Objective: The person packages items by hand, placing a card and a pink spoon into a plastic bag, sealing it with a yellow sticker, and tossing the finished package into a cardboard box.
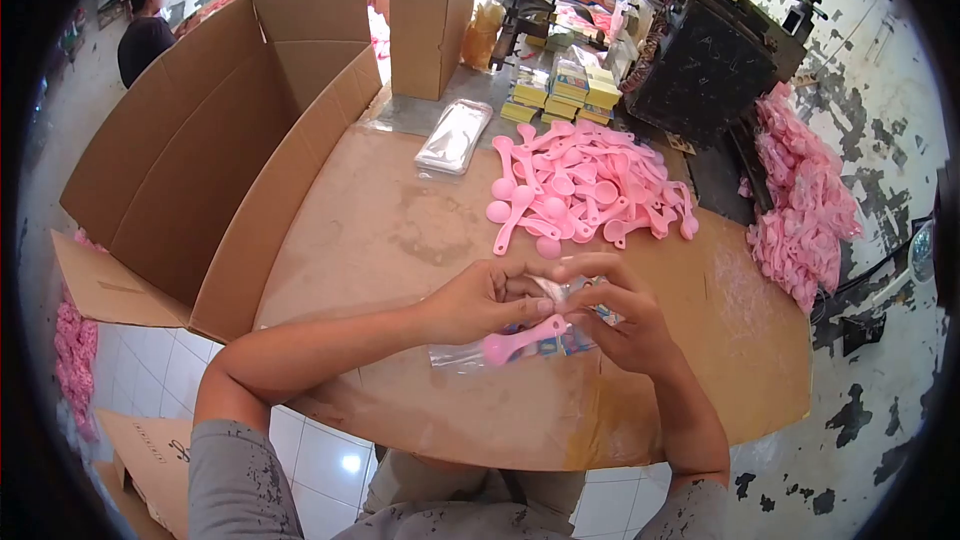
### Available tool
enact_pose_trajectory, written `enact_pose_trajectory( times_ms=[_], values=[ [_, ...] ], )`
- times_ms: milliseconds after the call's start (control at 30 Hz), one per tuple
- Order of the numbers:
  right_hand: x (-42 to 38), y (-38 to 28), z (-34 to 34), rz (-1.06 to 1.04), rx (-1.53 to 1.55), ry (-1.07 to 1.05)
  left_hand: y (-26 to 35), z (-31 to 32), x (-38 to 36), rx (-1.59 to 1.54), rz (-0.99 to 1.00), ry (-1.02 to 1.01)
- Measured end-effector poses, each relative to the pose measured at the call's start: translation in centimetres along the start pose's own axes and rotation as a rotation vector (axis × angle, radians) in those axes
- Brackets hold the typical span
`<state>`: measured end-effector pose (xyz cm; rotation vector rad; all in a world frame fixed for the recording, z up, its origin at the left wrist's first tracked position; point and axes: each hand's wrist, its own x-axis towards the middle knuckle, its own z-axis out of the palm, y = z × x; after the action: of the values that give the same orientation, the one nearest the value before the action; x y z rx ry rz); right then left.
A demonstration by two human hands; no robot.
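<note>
table [450,420]: brown cardboard top, scuffed and taped near my edge, with my work set over its middle.
left hand [475,302]: thumb and fingertips drawn together, pinching a bit of clear film [546,288].
right hand [632,328]: fingers arched, tips meeting the film from the other side; how tightly they close, i cannot tell.
film: crumpled and shiny between my fingertips; my fingers hide much of it.
spoon [505,348]: pink, just below my fingertips, bowl toward my left, handle end up by the pinch; whether a finger touches it, i cannot tell.
print [575,342]: blue and colourful, beside the spoon.
good pinch: as i judge it, light and at the very edge, since thin film could crease or tear if pulled hard; even pressure from both sides and steady wrists should serve, with the handle end kept out of the way.
box [305,180]: big, flaps up, at my left.
pile [605,192]: many loose pink spoons, beyond my hands.
packs [455,135]: flat, shiny clear plastic, left of the pile.
stacks [570,85]: yellow-edged, behind the pile.
carton [425,35]: upright, left of the stacks.
machine [700,65]: dark, boxy, right of the stacks.
people [145,45]: one at far left, another in blue beyond the stacks.
</note>
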<state>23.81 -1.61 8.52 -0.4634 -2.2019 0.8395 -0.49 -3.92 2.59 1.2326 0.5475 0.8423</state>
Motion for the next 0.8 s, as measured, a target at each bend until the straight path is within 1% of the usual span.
enact_pose_trajectory(
  times_ms=[33, 100, 133, 200, 233, 333, 367, 433, 633, 667, 767, 800],
  values=[
    [0.3, -0.6, -0.4, -0.015, -0.004, -0.044, 0.0, 0.1, 0.1, 0.064, 0.084, 0.062],
    [1.9, -2.5, -1.4, -0.093, -0.245, -0.052, -0.1, 0.5, 0.2, 0.183, 0.245, 0.189],
    [2.5, -3.7, -1.8, -0.131, -0.364, -0.055, -0.1, 0.7, -0.1, 0.266, 0.294, 0.191],
    [2.8, -5.7, -2.3, -0.142, -0.504, -0.018, 0.7, 0.8, -0.6, 0.446, 0.398, 0.182],
    [2.9, -6.2, -2.5, -0.15, -0.575, -0.001, 0.7, 1.1, -0.6, 0.56, 0.523, 0.187],
    [2.9, -6.6, -2.2, 0.031, -0.578, -0.03, 2.3, 2.5, -1.9, 0.576, 0.435, 0.087],
    [2.9, -6.8, -2.0, 0.057, -0.531, -0.009, 2.4, 3.1, -1.9, 0.636, 0.501, 0.135],
    [2.9, -7.1, -1.2, 0.111, -0.432, 0.029, 2.0, 3.4, -1.7, 0.522, 0.484, 0.148],
    [3.0, -7.5, -0.8, 0.186, -0.354, -0.057, 2.8, 3.7, -2.0, 0.328, 0.314, 0.165],
    [3.0, -7.4, -0.7, 0.175, -0.357, -0.035, 2.8, 3.7, -2.0, 0.293, 0.284, 0.168],
    [2.7, -7.0, -0.5, 0.135, -0.363, 0.019, 1.8, 3.4, -1.5, 0.09, 0.308, 0.151],
    [2.6, -6.5, -0.4, 0.116, -0.361, 0.031, 1.8, 3.4, -1.5, 0.065, 0.283, 0.145]
  ],
)
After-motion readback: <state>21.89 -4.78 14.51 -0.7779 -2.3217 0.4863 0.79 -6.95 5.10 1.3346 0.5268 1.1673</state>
